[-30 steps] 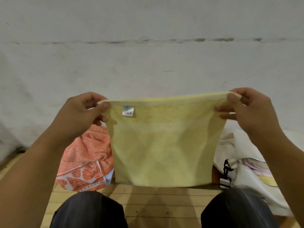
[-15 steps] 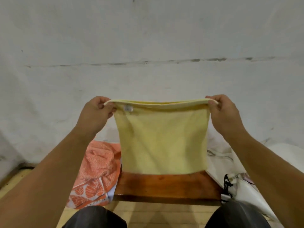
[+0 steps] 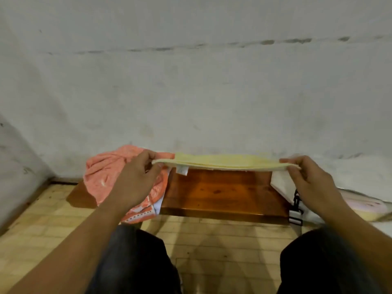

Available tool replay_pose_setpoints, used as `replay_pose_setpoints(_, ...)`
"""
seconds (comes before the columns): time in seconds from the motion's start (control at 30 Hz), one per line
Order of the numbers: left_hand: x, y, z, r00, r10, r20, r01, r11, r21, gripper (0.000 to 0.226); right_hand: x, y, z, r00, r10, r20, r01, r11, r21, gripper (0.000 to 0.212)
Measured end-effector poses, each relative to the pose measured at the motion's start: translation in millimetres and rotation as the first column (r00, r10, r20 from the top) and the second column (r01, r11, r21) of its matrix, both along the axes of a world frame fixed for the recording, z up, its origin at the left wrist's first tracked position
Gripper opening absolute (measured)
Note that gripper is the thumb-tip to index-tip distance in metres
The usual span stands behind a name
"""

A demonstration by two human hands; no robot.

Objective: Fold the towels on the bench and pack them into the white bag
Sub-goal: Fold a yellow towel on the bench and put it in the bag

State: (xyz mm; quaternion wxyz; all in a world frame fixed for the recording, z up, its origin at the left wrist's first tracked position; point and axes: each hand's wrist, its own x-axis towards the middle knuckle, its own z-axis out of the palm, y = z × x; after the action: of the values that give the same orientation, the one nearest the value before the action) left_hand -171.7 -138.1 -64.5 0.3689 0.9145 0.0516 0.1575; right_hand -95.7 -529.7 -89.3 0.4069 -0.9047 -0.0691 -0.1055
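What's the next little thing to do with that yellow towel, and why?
Probably lay the yellow towel flat on the bare wood of the bench and fold it smaller. The left hand and right hand pinch its ends, holding it stretched and level over the bench. Packing into the white bag on the right would come after.

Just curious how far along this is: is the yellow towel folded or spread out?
Folded. The yellow towel shows stacked layers along its near edge, held flat between the left hand and right hand over the bench.
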Motion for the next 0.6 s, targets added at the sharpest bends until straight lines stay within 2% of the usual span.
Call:
replay_pose_setpoints(0.13, -30.0, -6.1, -53.9, 0.991, -0.016, -0.133, 0.018, 1.0, 0.015, 0.014, -27.9, -6.3, -52.2, 0.977, 0.026, -0.211, -0.045, 0.995, -0.085, 0.011)
replay_pose_setpoints(0.23, -41.7, -5.6, -75.4, 0.974, -0.011, -0.226, 0.011, 1.0, -0.001, 0.013, -42.7, -9.5, -67.5, 0.944, 0.042, -0.326, -0.079, 0.991, -0.103, 0.009)
replay_pose_setpoints(0.4, -43.4, -4.8, -84.5, 0.942, -0.073, -0.328, 0.087, 0.996, 0.029, 0.009, -50.3, -14.9, -65.2, 0.94, 0.057, -0.336, -0.115, 0.981, -0.155, 0.009)
replay_pose_setpoints(0.6, -21.3, -3.3, -79.4, 0.931, -0.06, -0.359, 0.068, 0.998, 0.011, 0.006, -38.3, -17.7, -59.7, 0.948, 0.106, -0.299, -0.164, 0.971, -0.175, 0.012)
